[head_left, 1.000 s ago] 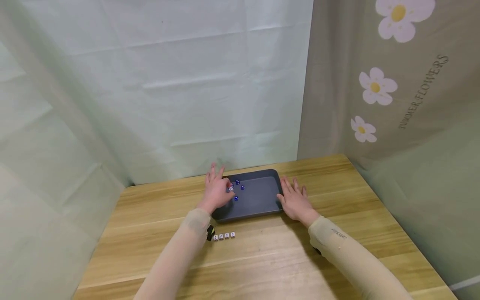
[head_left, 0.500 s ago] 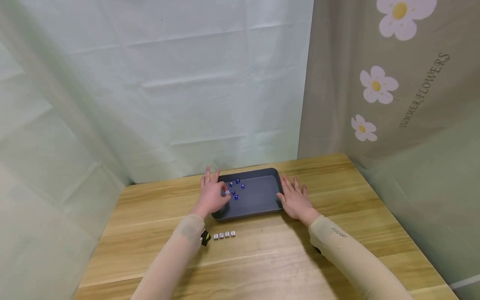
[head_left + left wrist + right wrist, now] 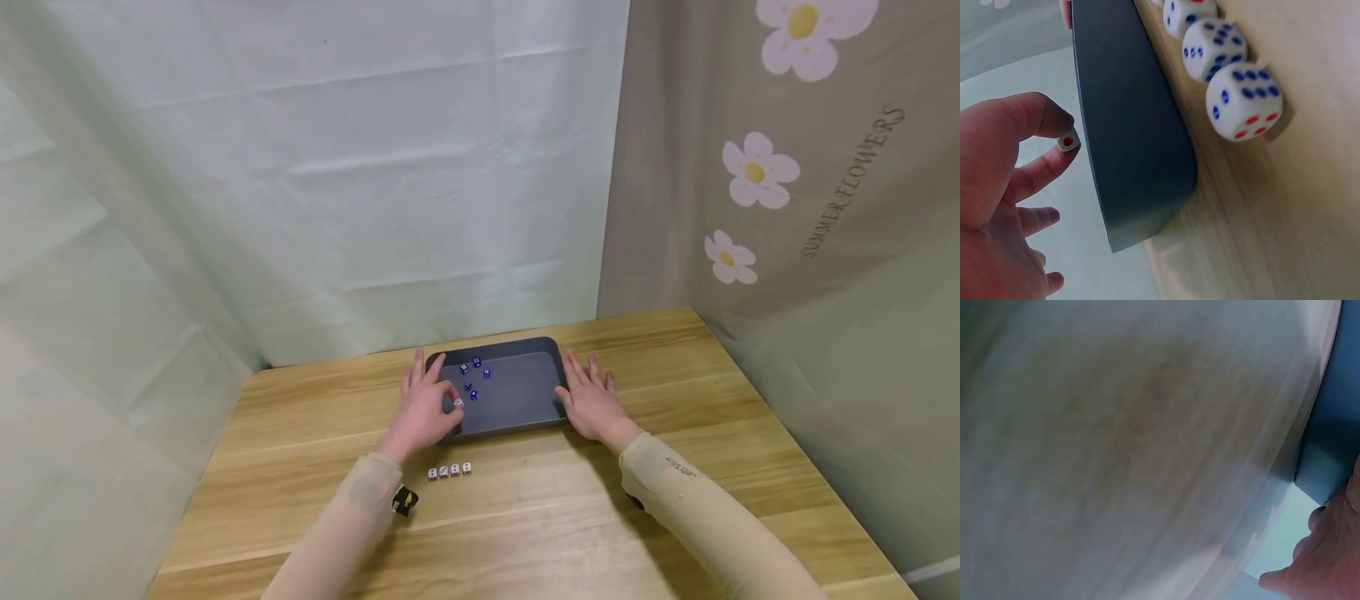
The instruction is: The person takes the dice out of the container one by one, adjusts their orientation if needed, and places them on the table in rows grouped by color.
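My left hand [image 3: 422,410] pinches a white die [image 3: 1069,140] between thumb and forefinger, its other fingers spread out. The hand is over the left end of a dark grey tray [image 3: 517,429], with the die just inside the rim. Several blue dice [image 3: 474,395] lie scattered in the left part of the tray. My right hand [image 3: 592,406] rests against the tray's right side, fingers extended. On the table in front of the tray stands a row of several white dice [image 3: 455,470]; the left wrist view shows their red and blue pips up close.
The wooden table [image 3: 540,533] reaches back to a pale hanging cloth [image 3: 420,208]. A cloth with printed flowers [image 3: 756,171] hangs at the right. A black wrist device [image 3: 405,501] sits at the left sleeve.
My left hand has drawn back with the white die, first leftward, then toward the tray's near left corner, uncovering blue dice. The right hand has stayed by the tray.
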`<act>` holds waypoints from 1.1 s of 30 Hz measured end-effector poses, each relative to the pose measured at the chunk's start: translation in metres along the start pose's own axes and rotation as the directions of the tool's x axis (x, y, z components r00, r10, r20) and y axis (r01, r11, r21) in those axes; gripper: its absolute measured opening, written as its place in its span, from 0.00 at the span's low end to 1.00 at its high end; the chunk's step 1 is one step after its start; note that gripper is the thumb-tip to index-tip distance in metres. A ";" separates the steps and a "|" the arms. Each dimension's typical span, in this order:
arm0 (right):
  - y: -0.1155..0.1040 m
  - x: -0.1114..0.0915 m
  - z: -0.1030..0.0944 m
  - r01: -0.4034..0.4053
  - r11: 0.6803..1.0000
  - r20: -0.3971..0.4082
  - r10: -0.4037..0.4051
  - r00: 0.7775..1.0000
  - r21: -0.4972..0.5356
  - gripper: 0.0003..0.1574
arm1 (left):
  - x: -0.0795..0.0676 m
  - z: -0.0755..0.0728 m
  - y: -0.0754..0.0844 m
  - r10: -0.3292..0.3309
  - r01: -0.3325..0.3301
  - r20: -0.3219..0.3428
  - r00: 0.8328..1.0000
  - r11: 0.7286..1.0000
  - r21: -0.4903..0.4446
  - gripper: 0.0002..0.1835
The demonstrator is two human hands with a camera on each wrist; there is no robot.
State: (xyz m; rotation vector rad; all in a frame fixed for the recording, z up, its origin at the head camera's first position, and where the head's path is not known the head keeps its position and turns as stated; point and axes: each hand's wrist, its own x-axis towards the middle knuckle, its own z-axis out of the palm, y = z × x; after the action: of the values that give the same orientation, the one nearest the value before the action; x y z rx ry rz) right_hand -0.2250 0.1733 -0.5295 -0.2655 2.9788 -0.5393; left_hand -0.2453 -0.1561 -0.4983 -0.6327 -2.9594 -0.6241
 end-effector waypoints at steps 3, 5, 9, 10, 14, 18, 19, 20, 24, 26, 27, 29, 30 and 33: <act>0.001 0.000 0.002 0.001 1.000 0.002 -0.001 1.000 0.001 0.43 | -0.006 0.001 0.001 0.014 -0.014 -0.005 1.000 1.000 -0.014 0.05; 0.001 0.000 0.002 0.002 1.000 -0.003 -0.002 1.000 0.005 0.43 | -0.010 0.001 0.002 0.022 -0.022 -0.009 1.000 1.000 -0.023 0.05; 0.001 0.000 0.002 0.007 1.000 0.000 -0.007 1.000 0.005 0.43 | -0.016 0.002 0.003 0.022 -0.023 -0.009 1.000 0.999 -0.043 0.05; 0.001 0.000 0.002 0.006 1.000 -0.001 -0.006 1.000 0.007 0.43 | -0.017 0.003 0.003 0.024 -0.024 -0.011 1.000 0.999 -0.042 0.05; 0.002 0.002 0.001 0.004 1.000 0.001 -0.004 1.000 0.005 0.43 | -0.022 0.005 0.004 0.026 -0.027 -0.014 1.000 0.998 -0.056 0.06; 0.003 0.002 0.001 -0.001 1.000 0.002 0.001 1.000 0.005 0.43 | -0.027 0.006 0.007 0.049 -0.050 -0.025 0.998 0.995 -0.080 0.06; 0.003 0.002 0.001 -0.003 1.000 0.005 0.003 1.000 0.007 0.43 | -0.028 0.006 0.008 0.055 -0.057 -0.028 0.998 0.994 -0.089 0.06; 0.003 0.002 0.001 -0.002 1.000 0.004 0.002 1.000 0.011 0.43 | -0.030 0.006 0.009 0.063 -0.066 -0.034 0.997 0.993 -0.094 0.06; 0.003 0.003 0.002 -0.001 1.000 -0.001 0.001 1.000 0.019 0.43 | -0.036 0.006 0.014 0.090 -0.095 -0.046 0.995 0.990 -0.106 0.05; 0.003 0.003 0.001 -0.001 1.000 -0.001 0.001 1.000 0.019 0.43 | -0.040 0.006 0.016 0.100 -0.105 -0.043 0.994 0.989 -0.105 0.05; 0.003 0.003 0.001 -0.003 1.000 -0.001 0.003 1.000 0.018 0.43 | -0.041 0.006 0.017 0.104 -0.108 -0.039 0.994 0.988 -0.107 0.06; 0.003 0.003 0.001 -0.004 1.000 -0.001 0.004 1.000 0.015 0.43 | -0.044 0.006 0.019 0.111 -0.114 -0.030 0.993 0.988 -0.104 0.06; 0.003 0.002 0.002 -0.005 1.000 0.001 0.005 1.000 0.015 0.43 | -0.045 0.006 0.020 0.117 -0.120 -0.031 0.993 0.988 -0.100 0.06; 0.002 0.002 0.001 -0.009 1.000 0.009 0.009 1.000 0.014 0.44 | -0.049 0.007 0.022 0.123 -0.124 -0.023 0.992 0.989 -0.082 0.07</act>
State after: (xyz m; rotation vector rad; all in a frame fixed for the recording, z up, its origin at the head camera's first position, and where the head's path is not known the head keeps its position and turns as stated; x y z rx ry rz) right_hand -0.2267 0.1745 -0.5318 -0.2525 2.9653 -0.5558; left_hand -0.1915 -0.1538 -0.5032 -0.8056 -2.8629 -0.7406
